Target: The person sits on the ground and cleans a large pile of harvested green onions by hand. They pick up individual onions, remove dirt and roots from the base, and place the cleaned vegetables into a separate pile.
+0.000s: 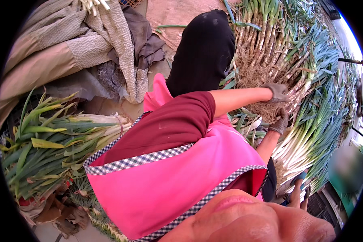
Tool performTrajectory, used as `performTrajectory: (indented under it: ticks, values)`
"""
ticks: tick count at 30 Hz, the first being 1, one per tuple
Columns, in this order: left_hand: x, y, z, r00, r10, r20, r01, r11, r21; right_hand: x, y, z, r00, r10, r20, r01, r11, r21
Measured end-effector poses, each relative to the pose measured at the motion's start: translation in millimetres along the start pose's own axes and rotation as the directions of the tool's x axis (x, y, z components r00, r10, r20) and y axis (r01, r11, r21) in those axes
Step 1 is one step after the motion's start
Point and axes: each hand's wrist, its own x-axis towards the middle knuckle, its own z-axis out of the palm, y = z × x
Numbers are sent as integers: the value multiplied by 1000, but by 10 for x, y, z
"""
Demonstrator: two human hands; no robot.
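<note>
My left hand (277,92), in a grey-brown work glove, is closed over the lower stalks of some unpeeled green onions (299,87). My right hand (280,121), gloved alike, grips the same onions from the near side, close to their roots; some of its fingers are hidden. Shaggy brown roots (267,112) hang between and beside the two hands. Beyond the left hand lies a heap of soil-stained onions (260,48) with matted roots. Nearer my right hand are cleaner onions with white stalks (290,151), their blue-green leaves pointing away.
My black-clad knee (205,48) is beside the heap. Behind me lie a tied onion bundle (78,133) and woven sacking (90,45). Another person's gloved hands (298,184) are by the white stalks. A dark plastic crate (320,208) stands near that person.
</note>
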Motion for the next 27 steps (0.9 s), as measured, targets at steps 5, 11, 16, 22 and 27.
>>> performTrajectory:
  ticks: [5, 11, 16, 22, 27]
  values:
    - [-1142, 716, -1119, 512, 680, -525, -678, 695, 240, 783, 1105, -889, 964, 265, -5, -259, 940, -223]
    - [-2454, -1054, -2357, 252, 294, -922, -17, 954, 300, 573, 1142, -348, 978, 206, 28, -189, 937, -293]
    - [-3324, -3200, -2657, -75, -351, -933, 520, 785, -337, 545, 1105, -418, 983, 185, 2, -172, 919, -354]
    - [-2912, -3928, -2639, -239, -578, -780, 596, 547, -588, 700, 1229, -609, 976, 196, -91, -215, 900, -378]
    - [-2145, -2862, -2907, 231, -487, -842, 207, 871, -446, 693, 1265, -445, 974, 210, -78, -224, 935, -276]
